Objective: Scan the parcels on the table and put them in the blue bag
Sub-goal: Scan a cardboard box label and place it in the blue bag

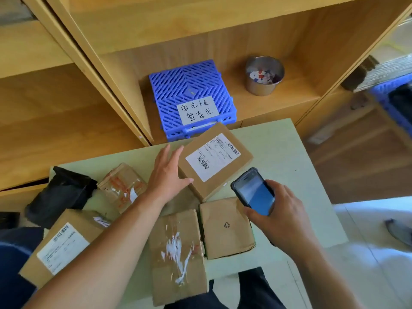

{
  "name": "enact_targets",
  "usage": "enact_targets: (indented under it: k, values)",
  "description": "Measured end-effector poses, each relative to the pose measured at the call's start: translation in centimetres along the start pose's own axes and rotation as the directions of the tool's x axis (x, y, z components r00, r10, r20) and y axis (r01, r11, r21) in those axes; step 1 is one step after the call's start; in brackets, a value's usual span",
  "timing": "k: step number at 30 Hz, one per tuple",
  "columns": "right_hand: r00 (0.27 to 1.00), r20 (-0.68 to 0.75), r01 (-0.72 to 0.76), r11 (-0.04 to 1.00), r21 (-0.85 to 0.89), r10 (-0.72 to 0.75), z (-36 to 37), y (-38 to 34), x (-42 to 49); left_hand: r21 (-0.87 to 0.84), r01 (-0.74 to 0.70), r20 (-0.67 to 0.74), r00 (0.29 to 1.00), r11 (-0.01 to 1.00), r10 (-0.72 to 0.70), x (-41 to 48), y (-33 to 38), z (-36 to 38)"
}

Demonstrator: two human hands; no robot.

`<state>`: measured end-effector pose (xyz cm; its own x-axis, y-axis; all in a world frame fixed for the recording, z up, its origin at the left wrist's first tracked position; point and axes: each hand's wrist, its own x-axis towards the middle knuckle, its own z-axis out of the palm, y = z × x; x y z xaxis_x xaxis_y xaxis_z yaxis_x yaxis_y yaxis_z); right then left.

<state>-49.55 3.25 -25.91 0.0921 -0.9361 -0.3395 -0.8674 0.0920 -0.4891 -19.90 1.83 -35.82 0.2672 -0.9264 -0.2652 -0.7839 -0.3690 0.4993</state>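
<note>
Several cardboard parcels lie on the pale green table (289, 152). A brown box with a white barcode label (214, 159) sits at the far middle. My left hand (166, 175) touches its left edge with straight fingers and the thumb along its near side. My right hand (278, 217) grips a dark handheld scanner (254, 191), screen up, just near-right of that box. Closer lie a plain box with a recycling mark (227, 228), a box with torn white tape (178, 253), a labelled box (64, 246), a taped box (122, 186) and a black pouch (60, 192). No blue bag is in view.
A wooden shelf unit (223, 41) stands behind the table. On its shelf rest stacked blue plastic grids with a handwritten note (191, 94) and a metal cup of scraps (264, 74). Tiled floor (367, 264) lies to the right of the table.
</note>
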Motion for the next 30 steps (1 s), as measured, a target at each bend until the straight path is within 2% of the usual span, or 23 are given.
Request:
enact_targets:
  k: [4, 7, 12, 14, 16, 19, 22, 24, 27, 30]
  values:
    - [0.998, 0.056, 0.039, 0.999, 0.009, -0.039, -0.4, 1.3, 3.3, 0.030, 0.077, 0.049, 0.996, 0.997, -0.079, 1.7, 0.6, 1.7]
    - [0.996, 0.068, 0.057, 0.998, 0.024, -0.059, -1.9, 2.8, 4.9, 0.050, 0.104, -0.003, 0.995, 0.993, -0.104, 2.4, 2.1, 3.3]
    - [0.997, 0.039, 0.062, 0.998, -0.007, -0.062, -5.3, 6.4, 7.4, 0.164, 0.219, -0.059, 0.975, 0.962, -0.212, 3.7, 8.3, 7.0]
    - [0.998, 0.015, 0.058, 0.998, -0.011, -0.057, -6.7, 8.2, 8.2, 0.192, 0.217, -0.057, 0.976, 0.957, -0.210, 3.1, 11.5, 8.5]
    - [0.999, -0.013, 0.045, 0.999, 0.007, -0.045, -7.7, 9.8, 8.8, 0.228, 0.091, -0.098, 0.993, 0.969, -0.070, 1.3, 14.0, 10.2]
    - [0.998, -0.038, 0.043, 0.999, 0.025, -0.042, -8.9, 11.5, 9.5, 0.244, -0.138, -0.104, 0.980, 0.960, 0.167, -2.1, 16.5, 13.2]
    - [0.998, -0.048, 0.051, 0.998, 0.043, -0.049, -9.3, 12.8, 9.7, 0.168, -0.302, -0.115, 0.939, 0.938, 0.323, -4.0, 17.6, 15.0]
    - [0.998, -0.041, 0.043, 0.998, 0.048, -0.041, -9.3, 13.5, 9.7, 0.110, -0.358, -0.197, 0.907, 0.927, 0.373, -3.7, 17.6, 14.9]
    - [0.999, -0.034, 0.034, 0.998, 0.048, -0.032, -9.3, 14.6, 9.4, 0.079, -0.210, -0.303, 0.926, 0.975, 0.224, -1.5, 17.3, 13.4]
    - [0.999, -0.031, 0.022, 1.000, 0.010, -0.021, -9.1, 15.7, 8.9, 0.056, -0.024, -0.195, 0.980, 0.998, 0.035, 1.9, 17.3, 11.9]
